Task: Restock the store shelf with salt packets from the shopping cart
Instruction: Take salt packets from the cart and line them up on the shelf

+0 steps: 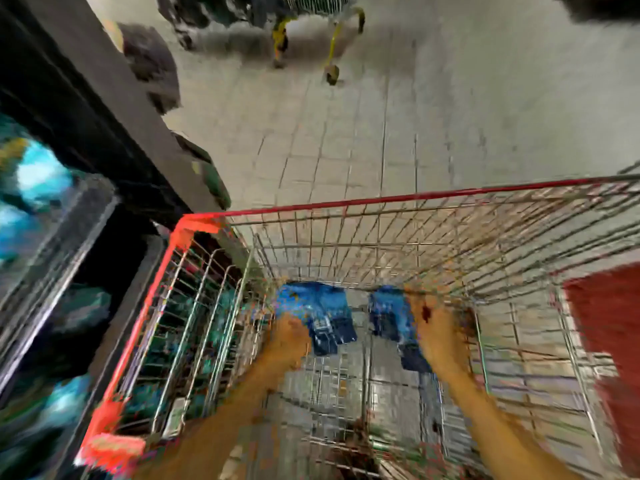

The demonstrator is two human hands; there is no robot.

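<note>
Fingers blurred, I cannot tell grip | left hand [289,336], right hand [438,327] each on a packet [313,306] deep in cart [381,199] | I'd grip firmly, lift clear of wire.

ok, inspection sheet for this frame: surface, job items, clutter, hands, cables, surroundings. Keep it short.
Surface: wire shopping cart with a red rim, seen from above; tiled floor beneath.
Job's things: two blue packets low in the cart, left packet and right packet; frame blurred, labels unreadable.
Clutter: red panel at the cart's right side; nothing else loose seen in the cart.
Hands: left hand at the left packet, right hand at the right packet; grip too blurred to confirm.
Cables: nothing seen.
Surroundings: dark shelf unit on the left with blurred teal and blue goods; a second cart with yellow legs farther up the aisle.
</note>
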